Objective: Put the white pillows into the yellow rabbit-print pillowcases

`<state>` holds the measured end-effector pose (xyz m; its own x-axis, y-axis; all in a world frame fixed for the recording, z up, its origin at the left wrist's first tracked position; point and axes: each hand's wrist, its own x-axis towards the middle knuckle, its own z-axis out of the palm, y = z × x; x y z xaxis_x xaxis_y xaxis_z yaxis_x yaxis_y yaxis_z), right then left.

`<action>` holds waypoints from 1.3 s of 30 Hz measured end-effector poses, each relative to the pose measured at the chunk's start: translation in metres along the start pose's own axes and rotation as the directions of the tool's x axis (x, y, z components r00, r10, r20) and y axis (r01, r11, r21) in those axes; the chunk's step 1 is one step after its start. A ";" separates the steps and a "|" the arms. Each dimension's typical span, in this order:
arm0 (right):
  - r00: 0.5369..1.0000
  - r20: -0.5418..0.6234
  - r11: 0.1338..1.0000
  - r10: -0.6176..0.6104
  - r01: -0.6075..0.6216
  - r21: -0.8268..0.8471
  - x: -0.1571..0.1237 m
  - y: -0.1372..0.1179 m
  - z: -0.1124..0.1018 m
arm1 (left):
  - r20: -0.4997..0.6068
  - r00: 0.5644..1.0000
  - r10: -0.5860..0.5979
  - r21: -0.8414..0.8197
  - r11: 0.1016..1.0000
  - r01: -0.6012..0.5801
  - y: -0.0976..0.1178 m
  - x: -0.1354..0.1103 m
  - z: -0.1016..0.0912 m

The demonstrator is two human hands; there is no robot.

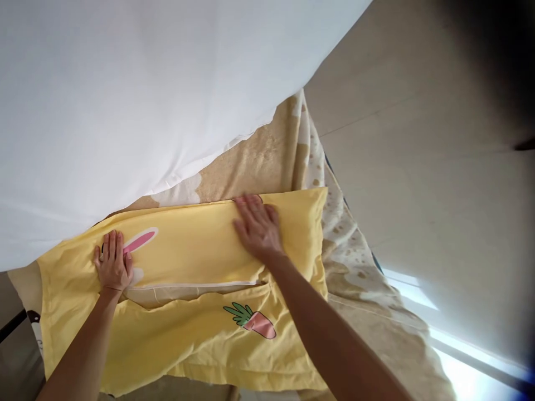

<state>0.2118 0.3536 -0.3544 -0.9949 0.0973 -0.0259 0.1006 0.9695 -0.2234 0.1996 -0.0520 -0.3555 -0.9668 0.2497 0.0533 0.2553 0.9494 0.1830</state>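
A yellow pillowcase (188, 239) printed with a pink and white rabbit ear and a carrot lies spread out below me. Along its middle runs a gaping slit with a white edge, showing pale fabric (167, 295) inside. My left hand (113, 264) rests flat on the left part of the upper panel, beside the rabbit ear, fingers extended. On the right of that same panel lies my right hand (261, 228), palm down with its fingers spread and slightly blurred. Neither hand grips anything.
Beneath the pillowcase is a tan and white patterned blanket (259, 159), draped down on the right. A large white cloth (137, 100) fills the upper left and overlaps the blanket. Pale floor (409, 167) with bright light patches lies to the right.
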 end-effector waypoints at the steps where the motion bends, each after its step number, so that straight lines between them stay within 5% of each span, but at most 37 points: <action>1: 0.999 -0.017 0.999 0.049 -0.050 -0.015 0.003 0.020 -0.006 | 0.008 1.000 -0.009 -0.010 1.000 0.009 0.000 0.000 0.000; 3: 0.982 -0.047 0.983 0.181 -0.182 -0.023 0.003 0.043 -0.015 | 0.014 1.000 -0.025 -0.027 0.999 0.025 0.000 -0.001 0.000; 6: 0.936 -0.102 0.940 0.338 -0.341 -0.013 -0.025 0.036 -0.022 | -0.014 1.000 -0.023 -0.021 1.000 0.023 0.002 0.000 -0.001; 12: 0.884 -0.147 0.895 0.444 -0.445 0.025 -0.171 -0.024 -0.001 | -0.071 0.997 0.039 0.002 0.999 -0.038 0.002 0.003 -0.004; 16: 0.828 -0.287 0.862 0.482 -0.507 -0.018 -0.230 -0.024 0.033 | -0.083 0.995 0.056 0.050 0.997 -0.052 -0.001 0.004 -0.005; 23: 0.842 -0.365 0.893 0.397 -0.446 -0.056 -0.219 -0.013 0.037 | -0.075 0.993 0.093 0.120 0.989 -0.083 0.005 0.011 -0.018; 27: 0.844 -0.364 0.896 0.394 -0.441 -0.053 -0.214 -0.012 0.036 | 0.021 0.974 0.225 0.126 0.966 -0.226 -0.062 0.023 -0.051; 28: 0.841 -0.367 0.895 0.397 -0.443 -0.047 -0.214 -0.011 0.038 | -0.049 0.982 0.181 0.169 0.971 -0.170 -0.087 0.027 -0.060; 32: 0.832 -0.394 0.896 0.391 -0.443 -0.046 -0.215 -0.008 0.041 | 0.025 0.998 0.061 0.229 0.971 -0.065 -0.169 0.049 -0.085; 35: 0.834 -0.396 0.894 0.384 -0.443 -0.067 -0.215 -0.009 0.041 | -0.009 0.998 -0.066 0.232 0.970 0.067 -0.187 0.066 -0.081; 39: 0.822 -0.426 0.892 0.378 -0.446 -0.070 -0.214 -0.011 0.041 | -0.005 0.991 -0.131 0.250 0.960 0.128 -0.177 0.081 -0.075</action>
<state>0.4235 0.3127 -0.3862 -0.7813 0.5421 0.3094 0.5337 0.8372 -0.1192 0.0764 -0.2139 -0.3095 -0.9919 0.1223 0.0334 0.1201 0.9908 -0.0632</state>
